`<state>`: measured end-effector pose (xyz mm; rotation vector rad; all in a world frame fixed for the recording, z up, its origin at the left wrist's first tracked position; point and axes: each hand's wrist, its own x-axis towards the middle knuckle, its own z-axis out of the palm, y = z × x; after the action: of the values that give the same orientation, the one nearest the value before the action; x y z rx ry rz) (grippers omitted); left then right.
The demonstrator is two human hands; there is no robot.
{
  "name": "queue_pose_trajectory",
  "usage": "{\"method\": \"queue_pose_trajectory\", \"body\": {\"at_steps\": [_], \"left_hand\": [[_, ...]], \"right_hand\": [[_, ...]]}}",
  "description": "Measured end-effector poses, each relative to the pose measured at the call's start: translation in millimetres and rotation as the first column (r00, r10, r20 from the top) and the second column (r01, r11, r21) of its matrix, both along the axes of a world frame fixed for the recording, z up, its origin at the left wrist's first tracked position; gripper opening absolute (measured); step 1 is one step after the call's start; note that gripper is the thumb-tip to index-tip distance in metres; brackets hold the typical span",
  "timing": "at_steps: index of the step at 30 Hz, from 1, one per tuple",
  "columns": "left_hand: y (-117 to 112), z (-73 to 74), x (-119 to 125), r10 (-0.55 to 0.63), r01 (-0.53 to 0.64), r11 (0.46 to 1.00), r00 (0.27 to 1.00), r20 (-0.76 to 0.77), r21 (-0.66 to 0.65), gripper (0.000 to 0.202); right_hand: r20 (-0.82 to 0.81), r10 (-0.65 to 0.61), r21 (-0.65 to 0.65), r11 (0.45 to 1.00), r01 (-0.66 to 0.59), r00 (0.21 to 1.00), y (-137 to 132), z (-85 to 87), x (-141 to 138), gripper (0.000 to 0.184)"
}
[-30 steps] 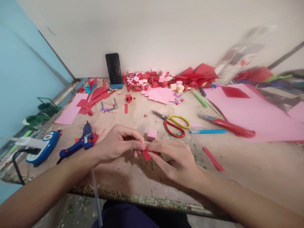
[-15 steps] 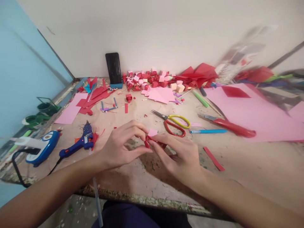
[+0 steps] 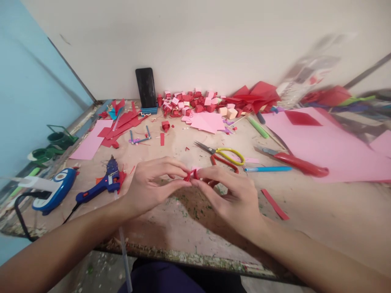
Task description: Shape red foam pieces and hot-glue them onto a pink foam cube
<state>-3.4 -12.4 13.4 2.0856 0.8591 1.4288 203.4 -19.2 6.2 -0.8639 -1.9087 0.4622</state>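
Observation:
Between my two hands, above the middle of the table, is a small folded piece of red paper. My left hand pinches its left side between thumb and fingertips. My right hand grips the right side in the same way, and its fingers hide part of the paper. Just beyond my right hand lie scissors with one yellow and one red handle. A red paper strip rests on the table to the right of my right hand. To the left of my left hand is a blue hot glue gun.
A phone stands upright at the back beside a heap of small red and pink paper boxes. On the right are a red-handled cutter, a blue pen and a large pink sheet. A blue and white plugged-in device sits left.
The red paper has turned and opened out a little between my fingertips. My left hand's fingers have straightened and lowered slightly. Things on the table have stayed in place.

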Motion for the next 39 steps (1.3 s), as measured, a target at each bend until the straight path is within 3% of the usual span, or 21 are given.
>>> {"method": "queue_pose_trajectory", "body": {"at_steps": [5, 14, 20, 26, 32, 39], "left_hand": [[2, 0.7, -1, 0.0, 0.001, 0.998, 1.0, -0.026, 0.055, 0.005], [0, -5.0, -1, 0.062, -0.032, 0.979, 0.987, -0.148, 0.199, 0.013], [1, -4.3, -3, 0.055, -0.014, 0.979, 0.979, -0.196, 0.201, 0.01], [-2, -2.7, -2, 0.103, -0.097, 0.993, 0.991, -0.084, 0.073, 0.009], [4, 2.2, -4, -0.013, 0.01, 0.999, 0.997, -0.081, -0.033, 0.009], [3, 6.0, -5, -0.067, 0.037, 0.976, 0.988, -0.14, -0.213, 0.007]], "right_hand": [[-0.037, 0.021, 0.039, 0.999, -0.019, 0.999, 1, 2.2, -1, 0.009], [-0.032, 0.024, -0.002, 1.0, -0.024, 0.999, 2, -1.2, 0, 0.011], [-0.043, 0.068, 0.018, 0.998, -0.067, 0.997, 0, -1.0, -2, 0.013], [-0.048, 0.122, 0.039, 0.992, -0.121, 0.991, 0, 0.7, -4, 0.014], [-0.053, 0.136, 0.025, 0.991, -0.135, 0.989, 2, 2.8, -2, 0.016], [-0.141, 0.104, -0.118, 0.986, -0.121, 0.984, 3, 3.9, -3, 0.011]]}}
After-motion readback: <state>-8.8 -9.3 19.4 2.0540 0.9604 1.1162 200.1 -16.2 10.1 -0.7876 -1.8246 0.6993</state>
